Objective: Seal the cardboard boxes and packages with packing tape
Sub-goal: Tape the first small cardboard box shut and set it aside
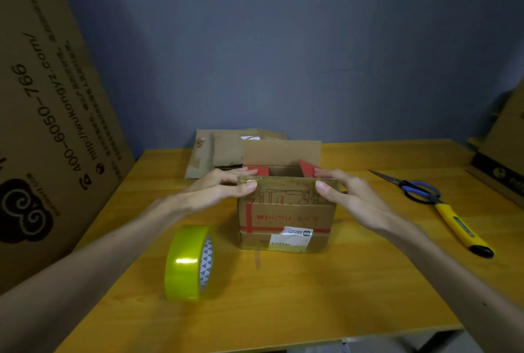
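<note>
Now L hand (224,188), R hand (350,197) — pinch grip on top-edge corners of box flap (287,192)

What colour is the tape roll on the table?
The tape roll is glossy yellow-green, its inner core white with grey triangles; the head view shows it clearly.

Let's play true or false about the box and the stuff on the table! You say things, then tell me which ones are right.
1. The left hand and the right hand both pinch the near flap of the box. True.
2. The box top is taped shut. False: its flaps stand open.
3. The tape roll stands on its edge, left of the box. True.
4. One hand holds the scissors. False: they lie on the table, to the right.
5. The knife is red. False: it is yellow.
</note>
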